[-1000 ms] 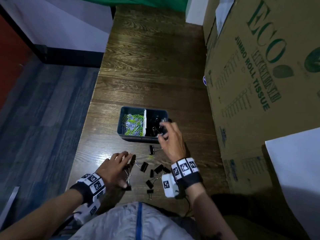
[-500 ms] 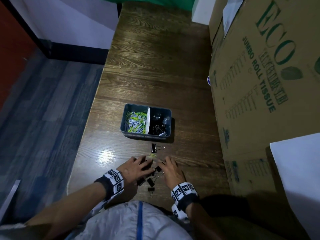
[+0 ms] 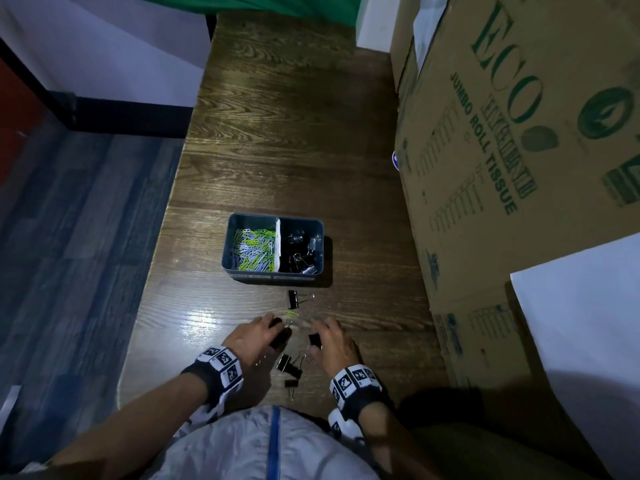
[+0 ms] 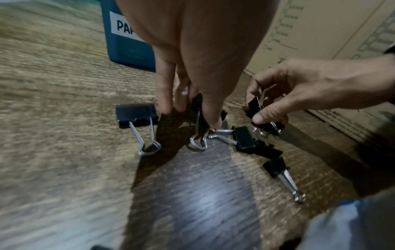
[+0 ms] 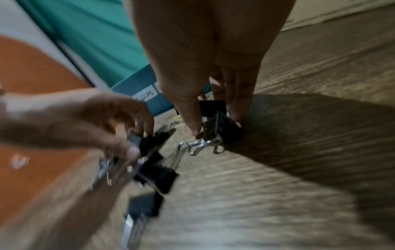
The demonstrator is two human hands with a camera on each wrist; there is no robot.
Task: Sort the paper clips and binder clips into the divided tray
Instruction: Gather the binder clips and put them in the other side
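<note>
The dark divided tray holds coloured paper clips in its left half and black binder clips in its right half. My left hand pinches a black binder clip on the table, thumb against fingers. My right hand pinches a couple of binder clips just to the right of it. Between my wrists lie loose binder clips. One more binder clip and a green paper clip lie between my hands and the tray.
A tall cardboard box stands along the right side of the wooden table. The table's left edge drops to a grey floor. Another loose binder clip lies left of my left fingers.
My right hand came back from the tray's right half to the loose clips near me. Both hands closed in on the pile and now pinch binder clips.
</note>
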